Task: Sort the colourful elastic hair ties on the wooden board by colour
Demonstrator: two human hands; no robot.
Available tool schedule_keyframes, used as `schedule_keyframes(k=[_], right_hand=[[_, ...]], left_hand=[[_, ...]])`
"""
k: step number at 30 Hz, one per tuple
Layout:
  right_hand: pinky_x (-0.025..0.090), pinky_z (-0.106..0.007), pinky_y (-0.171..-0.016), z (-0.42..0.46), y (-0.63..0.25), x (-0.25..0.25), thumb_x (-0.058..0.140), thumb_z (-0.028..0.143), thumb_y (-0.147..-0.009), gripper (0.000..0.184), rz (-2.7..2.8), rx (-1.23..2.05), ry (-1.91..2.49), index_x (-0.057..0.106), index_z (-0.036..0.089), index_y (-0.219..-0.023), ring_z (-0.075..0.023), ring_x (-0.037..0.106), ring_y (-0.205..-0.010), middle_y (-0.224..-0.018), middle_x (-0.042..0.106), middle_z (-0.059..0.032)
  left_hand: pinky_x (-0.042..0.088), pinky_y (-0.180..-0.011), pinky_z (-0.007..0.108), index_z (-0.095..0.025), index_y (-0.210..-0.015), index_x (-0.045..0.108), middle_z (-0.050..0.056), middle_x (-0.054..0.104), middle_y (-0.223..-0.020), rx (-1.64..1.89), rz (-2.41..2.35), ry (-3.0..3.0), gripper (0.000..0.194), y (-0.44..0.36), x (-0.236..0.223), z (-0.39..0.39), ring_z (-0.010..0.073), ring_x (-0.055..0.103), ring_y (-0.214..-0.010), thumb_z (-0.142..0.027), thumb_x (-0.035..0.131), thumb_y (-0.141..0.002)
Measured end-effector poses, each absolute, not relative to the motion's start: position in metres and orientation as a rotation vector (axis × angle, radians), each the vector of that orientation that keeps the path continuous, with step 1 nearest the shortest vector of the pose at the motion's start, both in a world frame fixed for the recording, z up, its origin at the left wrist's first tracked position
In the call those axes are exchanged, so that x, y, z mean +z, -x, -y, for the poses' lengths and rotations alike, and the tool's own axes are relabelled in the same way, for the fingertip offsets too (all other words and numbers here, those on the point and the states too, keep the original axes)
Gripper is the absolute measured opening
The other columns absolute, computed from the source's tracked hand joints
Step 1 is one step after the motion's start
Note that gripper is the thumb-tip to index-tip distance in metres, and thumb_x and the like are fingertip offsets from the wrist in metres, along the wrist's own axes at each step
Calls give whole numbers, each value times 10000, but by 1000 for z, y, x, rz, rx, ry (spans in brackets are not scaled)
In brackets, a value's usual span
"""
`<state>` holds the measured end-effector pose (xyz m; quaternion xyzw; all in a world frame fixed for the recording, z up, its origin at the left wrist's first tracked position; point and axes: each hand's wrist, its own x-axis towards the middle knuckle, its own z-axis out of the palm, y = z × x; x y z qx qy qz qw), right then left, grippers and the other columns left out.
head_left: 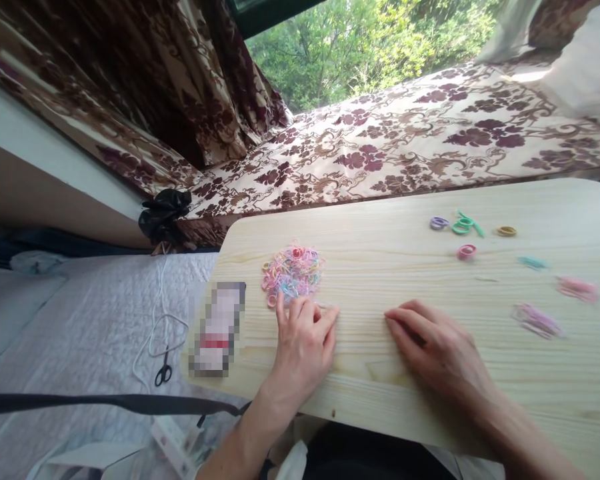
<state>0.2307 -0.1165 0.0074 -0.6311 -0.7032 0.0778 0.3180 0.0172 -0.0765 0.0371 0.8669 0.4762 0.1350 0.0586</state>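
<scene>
One pale wooden surface is carrying all the bands. Two hands are resting over it. The left hand is reaching forward, its fingers spreading loosely and touching the near edge of the pile; the right hand is lying well apart, its fingers curling together, and whether they are grasping anything I cannot tell. One pixelated oblong item is slanting away toward the right at the left edge. One pile of mixed bands is sitting just beyond the left fingers, forming a roundish heap without a clear long axis. Seven smaller groups are lying to the right: lilac bands are slanting down rightward, pink bands are stretching mostly sideways, green bands are coiling with an end pointing down rightward, teal bands are stretching sideways, and purple, rose and yellow bands are forming compact ovals.
</scene>
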Motion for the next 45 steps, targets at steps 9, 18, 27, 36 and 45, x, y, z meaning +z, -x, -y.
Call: schedule_keyframes(k=[9,18,27,36,45], right_hand=[[476,-277,-697,117,-232,6,507,288,-921,183,1855,178,1639,673,233,-868,-147,632,-745,-856,687,-18],[467,-267,-680,116,-231,3,531,246,-923,141,1872,120,1588,663,217,-882,-135,618,-732,-847,675,-13],[467,-265,-683,116,-231,6,528,250,-922,154,1869,139,1598,668,215,-871,-135,622,-735,-842,678,-11],[476,-268,-684,120,-229,13,495,230,-930,179,1946,158,1548,671,208,-912,-140,617,-731,-829,675,-26],[501,-265,-685,133,-222,15,518,210,-916,164,1946,220,1444,652,200,-1010,-141,636,-767,-877,680,-44]], left_hand=[[235,-1140,590,-231,-1097,653,25,653,-895,597,-1411,-2571,252,-2,35,85,207,561,-999,-139,531,-896],[244,-1132,574,-255,-919,672,0,633,-830,581,-1408,-2520,160,-9,31,86,196,570,-973,-160,545,-897],[222,-1125,574,-205,-767,596,-11,636,-810,503,-1441,-2453,116,-18,33,81,200,563,-987,-117,597,-844],[283,-1113,528,-186,-718,548,-9,600,-762,446,-1302,-2559,163,-30,35,79,179,544,-911,-79,542,-840],[245,-1129,570,-184,-743,552,-4,606,-783,449,-1188,-2553,141,-44,39,85,190,548,-936,-99,531,-854]])
